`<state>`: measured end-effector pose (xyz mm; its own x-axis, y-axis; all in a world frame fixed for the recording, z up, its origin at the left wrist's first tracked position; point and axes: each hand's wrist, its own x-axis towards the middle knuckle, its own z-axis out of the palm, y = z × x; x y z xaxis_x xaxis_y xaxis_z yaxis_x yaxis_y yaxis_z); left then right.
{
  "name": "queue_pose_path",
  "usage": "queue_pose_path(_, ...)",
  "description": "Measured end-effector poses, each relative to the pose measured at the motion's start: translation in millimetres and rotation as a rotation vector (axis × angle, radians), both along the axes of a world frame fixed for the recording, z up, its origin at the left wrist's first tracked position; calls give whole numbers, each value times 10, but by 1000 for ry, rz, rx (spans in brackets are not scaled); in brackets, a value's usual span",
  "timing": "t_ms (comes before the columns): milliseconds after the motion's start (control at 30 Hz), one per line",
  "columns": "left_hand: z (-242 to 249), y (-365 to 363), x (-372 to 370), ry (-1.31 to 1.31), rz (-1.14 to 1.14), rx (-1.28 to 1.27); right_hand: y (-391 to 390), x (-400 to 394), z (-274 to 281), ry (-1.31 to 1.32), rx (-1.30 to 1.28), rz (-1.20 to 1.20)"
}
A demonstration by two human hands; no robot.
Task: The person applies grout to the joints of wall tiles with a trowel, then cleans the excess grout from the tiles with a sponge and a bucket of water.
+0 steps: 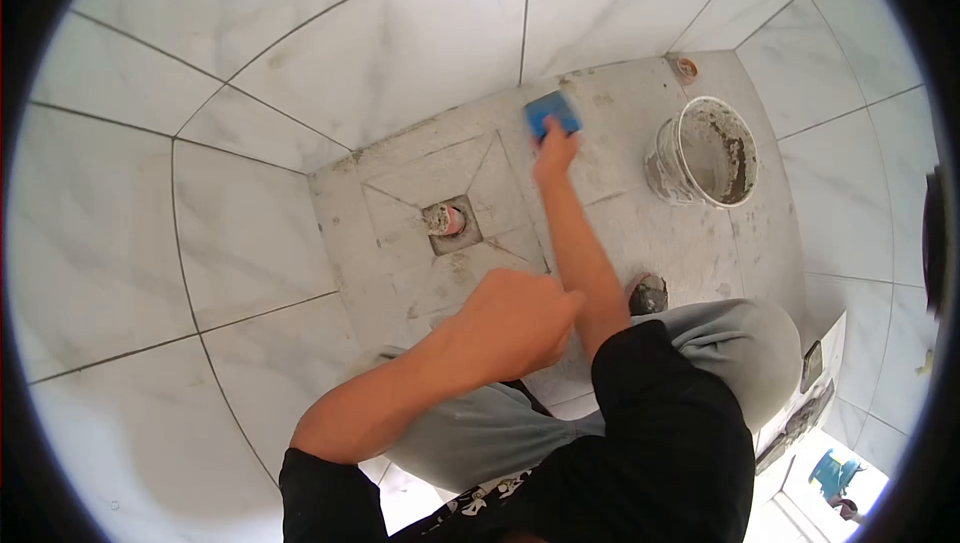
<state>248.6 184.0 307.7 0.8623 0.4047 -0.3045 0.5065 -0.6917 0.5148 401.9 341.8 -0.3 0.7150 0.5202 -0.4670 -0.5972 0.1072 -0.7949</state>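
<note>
My right hand [555, 151] is stretched out over the floor and grips the near edge of a blue rectangular pad [551, 115], slightly blurred. The pad is at the floor, close to the foot of the back wall. Nearer to me, my left hand [525, 318] is closed in a fist, its back towards the camera; anything inside it is hidden. It is in front of my right forearm in the view. Beyond the fist, a square drain opening [468, 241] in the tiled floor holds a round, grout-smeared piece [445, 220].
A grout-smeared white bucket [655, 168] stands right of my right hand. Behind it, a small orange pipe end [687, 68] sits by the corner. Marbled wall tiles [400, 53] enclose the floor. My foot [648, 293] is below the bucket. A teal object [832, 473] shows at lower right.
</note>
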Motion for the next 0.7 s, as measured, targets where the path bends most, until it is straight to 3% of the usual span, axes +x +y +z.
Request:
queue_pose_path(100, -52, 45, 3, 126, -64, -115, 403, 825, -154, -161, 63, -227)
queue_pose_path(167, -115, 51, 6, -12, 53, -65, 779, 1211, -434, -321, -90, -342)
queue_pose_path(233, -132, 124, 78, 23, 63, -61, 1083, 1283, -557, -394, -242, -292)
queue_pose_path(267, -140, 162, 108, 50, 75, -49, 1140, 1225, -518, -471, -384, -238)
queue_pose_path(333, -177, 197, 160, 34, 89, -56, 1161, 843, -389, -376, -438, -191)
queue_pose_path(433, -244, 226, 296, 7, 86, -81, 1280, -40, -712, -764, -560, -144)
queue_pose_path(567, -266, 266, 412, 55, 78, -140, 978, -502, -350, -567, -483, 4)
queue_pose_path(633, -305, 258, 368, -6, 44, -99, 811, -416, -282, -128, -182, 586)
queue_pose_path(700, -311, 273, 351, -70, 30, -53, 490, -390, -139, -58, -160, 473)
